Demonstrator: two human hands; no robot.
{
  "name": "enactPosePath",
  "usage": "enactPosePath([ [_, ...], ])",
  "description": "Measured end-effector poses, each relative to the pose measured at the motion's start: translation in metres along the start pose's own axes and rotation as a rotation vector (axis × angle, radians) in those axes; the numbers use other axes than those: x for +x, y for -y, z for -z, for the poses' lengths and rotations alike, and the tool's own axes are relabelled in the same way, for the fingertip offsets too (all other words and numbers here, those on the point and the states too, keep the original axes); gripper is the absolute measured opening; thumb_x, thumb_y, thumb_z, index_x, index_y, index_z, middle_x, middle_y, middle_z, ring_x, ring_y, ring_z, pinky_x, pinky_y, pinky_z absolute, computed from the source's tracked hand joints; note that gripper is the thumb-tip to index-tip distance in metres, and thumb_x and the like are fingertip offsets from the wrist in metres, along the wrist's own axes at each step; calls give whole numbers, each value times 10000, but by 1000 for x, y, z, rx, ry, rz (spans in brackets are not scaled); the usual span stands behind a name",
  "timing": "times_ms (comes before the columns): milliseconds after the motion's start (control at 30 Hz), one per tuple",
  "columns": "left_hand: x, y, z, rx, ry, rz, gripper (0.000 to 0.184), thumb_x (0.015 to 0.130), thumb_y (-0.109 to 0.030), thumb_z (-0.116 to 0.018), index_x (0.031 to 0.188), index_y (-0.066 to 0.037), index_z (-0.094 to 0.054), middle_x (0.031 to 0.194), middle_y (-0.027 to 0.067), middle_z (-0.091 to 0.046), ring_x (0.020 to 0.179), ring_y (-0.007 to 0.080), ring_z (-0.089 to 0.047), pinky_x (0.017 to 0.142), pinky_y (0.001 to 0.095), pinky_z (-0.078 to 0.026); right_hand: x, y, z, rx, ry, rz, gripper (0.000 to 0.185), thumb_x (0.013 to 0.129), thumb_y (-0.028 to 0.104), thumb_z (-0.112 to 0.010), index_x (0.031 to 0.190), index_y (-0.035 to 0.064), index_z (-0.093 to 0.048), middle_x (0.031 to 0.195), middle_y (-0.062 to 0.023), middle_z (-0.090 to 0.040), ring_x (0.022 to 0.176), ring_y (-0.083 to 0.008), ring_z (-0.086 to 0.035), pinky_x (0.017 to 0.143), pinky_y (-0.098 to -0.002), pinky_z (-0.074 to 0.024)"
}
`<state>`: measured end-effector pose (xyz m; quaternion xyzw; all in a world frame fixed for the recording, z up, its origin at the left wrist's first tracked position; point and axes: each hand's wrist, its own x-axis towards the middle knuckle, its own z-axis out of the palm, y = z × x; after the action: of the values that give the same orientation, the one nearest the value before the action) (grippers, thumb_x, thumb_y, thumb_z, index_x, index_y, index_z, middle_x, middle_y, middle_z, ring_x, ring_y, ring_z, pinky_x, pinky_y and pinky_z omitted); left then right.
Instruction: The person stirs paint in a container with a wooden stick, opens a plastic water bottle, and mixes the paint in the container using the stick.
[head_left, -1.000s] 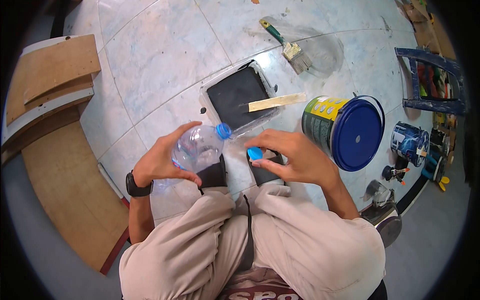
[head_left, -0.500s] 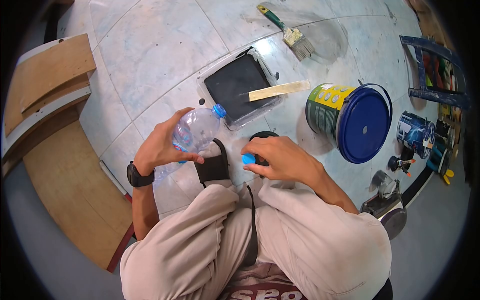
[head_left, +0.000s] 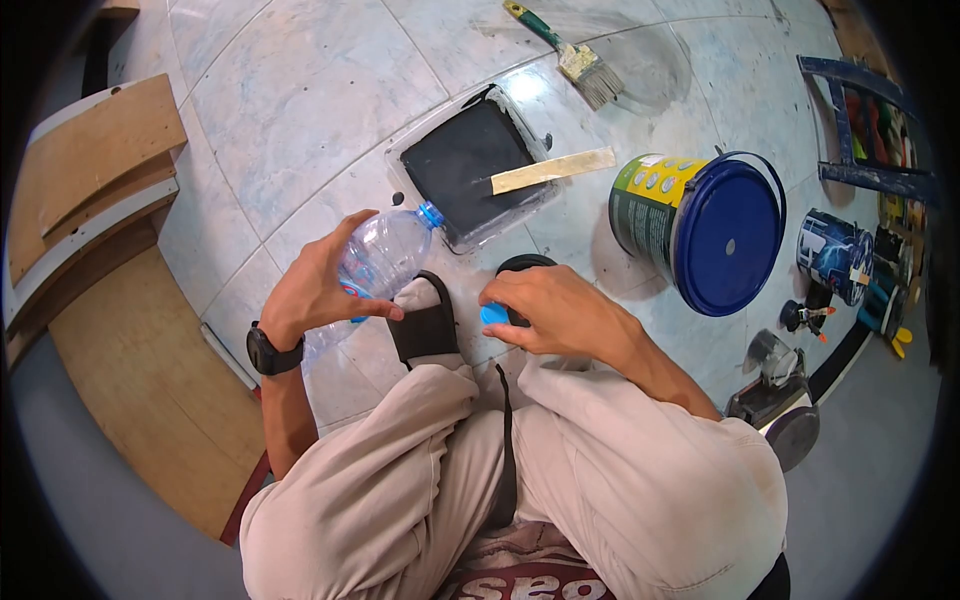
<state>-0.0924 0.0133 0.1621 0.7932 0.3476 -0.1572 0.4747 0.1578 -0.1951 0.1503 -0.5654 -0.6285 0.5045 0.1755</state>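
My left hand, with a black watch at the wrist, is wrapped round a clear plastic bottle. The bottle lies tilted, its blue-ringed neck pointing up and right toward a clear tray of black paint. My right hand pinches a blue bottle cap between thumb and fingers, above my right sandal and apart from the bottle. A flat wooden stick rests across the tray's right rim, one end over the paint. My left hand hides part of the bottle's lower body.
A lidded paint bucket lies on the right, beside a smaller can. Beyond the tray is a paint-crusted brush. Wooden boards stand at the left, and a blue frame at the far right.
The view has shifted slightly, so floor items appear a little higher. Both hands keep their grips, the bottle and cap still apart.
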Motion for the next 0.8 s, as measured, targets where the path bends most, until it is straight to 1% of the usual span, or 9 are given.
enactPosePath([
  [233,1,-5,2,-2,23,36,1205,510,-512,-1033,1500,-62,-514,1313,237,-697,1188,403,-691,1010,445,-544,0,0,1,-19,8,-18,267,899,242,-753,1060,29,-732,1037,-139,-750,921,-345,-718,812,-431,-567],
  [367,1,-1,0,19,-7,2,1209,506,-513,-1033,1498,-58,-515,1309,238,-698,1181,403,-695,1010,446,-546,0,-1,0,-22,0,-18,269,900,249,-755,1060,34,-733,1033,-138,-751,912,-348,-718,812,-433,-567],
  [433,1,-5,2,-3,31,62,1212,504,-518,-1033,1498,-55,-515,1309,239,-698,1179,402,-697,1011,445,-547,0,-1,-1,-26,-1,-19,270,900,251,-757,1060,35,-733,1029,-138,-751,911,-348,-719,811,-433,-567],
  [567,2,-5,2,-3,36,79,1215,503,-524,-1032,1496,-51,-516,1305,240,-700,1177,398,-699,1013,442,-548,0,0,0,-32,2,-15,275,896,255,-762,1060,36,-733,1023,-138,-752,909,-348,-720,808,-433,-567],
  [667,2,-3,1,21,14,37,1215,503,-528,-1031,1494,-47,-518,1301,239,-701,1171,395,-703,1009,439,-549,0,-1,0,-36,3,-19,276,895,256,-763,1057,36,-733,1024,-139,-753,906,-348,-721,808,-432,-567],
  [800,2,-7,3,-4,41,82,1214,503,-525,-1031,1493,-44,-518,1296,239,-704,1166,391,-706,1007,439,-549,0,-1,0,-38,-2,-25,275,894,257,-763,1054,36,-734,1020,-138,-753,902,-348,-720,809,-433,-568],
])
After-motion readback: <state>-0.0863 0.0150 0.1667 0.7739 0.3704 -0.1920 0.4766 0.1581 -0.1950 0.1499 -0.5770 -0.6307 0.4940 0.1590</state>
